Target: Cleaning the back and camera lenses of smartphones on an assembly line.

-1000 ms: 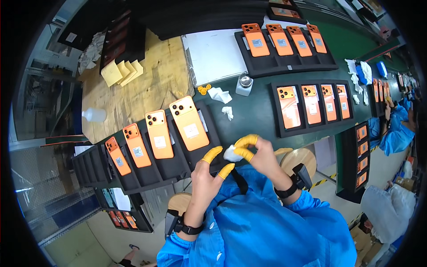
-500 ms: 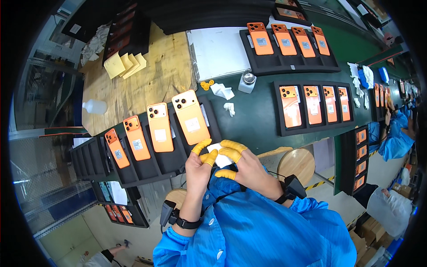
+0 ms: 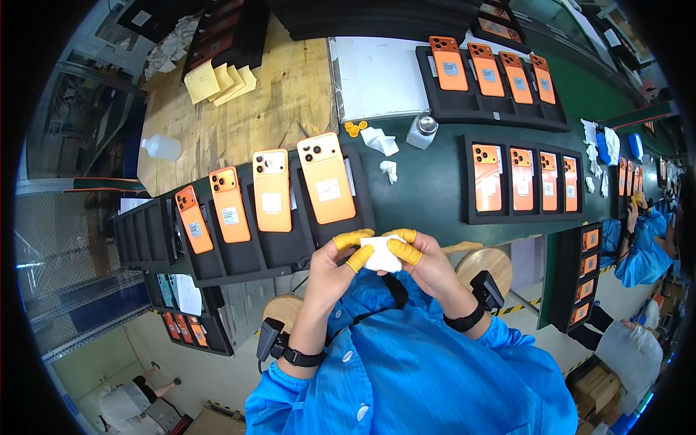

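A small folded white wipe [image 3: 382, 254] is pinched between my two hands, in front of my chest. My left hand [image 3: 335, 262] grips its left side, and my right hand [image 3: 426, 264] grips its right side. Yellow finger cots cover the thumbs and some fingers of both hands. Just beyond and left of my hands, a black foam tray [image 3: 296, 254] carries several orange phones, backs up, with white labels. The nearest phone [image 3: 335, 206] lies above my left hand, untouched.
Two more black trays of orange phones [image 3: 523, 217] are on the green table at right. A metal-topped bottle [image 3: 423, 132], crumpled wipes [image 3: 380, 142] and yellow finger cots [image 3: 355, 129] lie beyond my hands. A plastic bottle [image 3: 162, 147] and yellow sheets [image 3: 201, 82] rest on the wooden board.
My right hand has closed on the wipe's right side, its fingers no longer spread. The wipe now lies flatter between both hands. The surroundings have shifted slightly in view.
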A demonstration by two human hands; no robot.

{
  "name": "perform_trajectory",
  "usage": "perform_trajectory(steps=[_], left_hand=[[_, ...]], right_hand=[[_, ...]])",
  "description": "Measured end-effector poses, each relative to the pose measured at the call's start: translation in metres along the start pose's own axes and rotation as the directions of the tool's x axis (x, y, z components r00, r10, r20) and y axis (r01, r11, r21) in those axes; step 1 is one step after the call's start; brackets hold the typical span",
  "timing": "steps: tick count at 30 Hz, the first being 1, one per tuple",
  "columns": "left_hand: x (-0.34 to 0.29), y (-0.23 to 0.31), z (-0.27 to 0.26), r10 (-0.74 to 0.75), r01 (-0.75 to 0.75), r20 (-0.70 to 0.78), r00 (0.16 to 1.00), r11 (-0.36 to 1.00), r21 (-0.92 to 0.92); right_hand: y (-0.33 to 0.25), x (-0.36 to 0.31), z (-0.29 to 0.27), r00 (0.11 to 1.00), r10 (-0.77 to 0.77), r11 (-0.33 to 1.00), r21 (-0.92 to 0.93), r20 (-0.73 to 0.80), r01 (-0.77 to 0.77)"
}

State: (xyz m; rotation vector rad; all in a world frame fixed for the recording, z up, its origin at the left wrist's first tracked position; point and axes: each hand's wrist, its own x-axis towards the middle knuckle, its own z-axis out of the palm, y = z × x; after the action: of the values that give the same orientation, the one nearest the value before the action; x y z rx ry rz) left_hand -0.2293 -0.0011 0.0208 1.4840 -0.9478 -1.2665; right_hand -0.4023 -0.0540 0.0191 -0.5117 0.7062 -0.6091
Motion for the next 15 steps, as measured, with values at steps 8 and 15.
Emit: perform_trajectory(steps=[8, 15], left_hand=[[-0.009, 0.027, 0.001, 0.038, -0.005, -0.086, 0.996, 0.935, 0.355], [-0.006, 0.029, -0.007, 0.112, -0.127, 0.067, 0.991, 0.944, 0.305]], right_hand=[[-0.017, 0.003, -0.008, 0.894, -0.386, 0.571, -0.702, 0.228, 0.426], [-0.008, 0.01, -0.018, 0.966, 0.053, 0.919, -0.391, 0.254, 0.053]])
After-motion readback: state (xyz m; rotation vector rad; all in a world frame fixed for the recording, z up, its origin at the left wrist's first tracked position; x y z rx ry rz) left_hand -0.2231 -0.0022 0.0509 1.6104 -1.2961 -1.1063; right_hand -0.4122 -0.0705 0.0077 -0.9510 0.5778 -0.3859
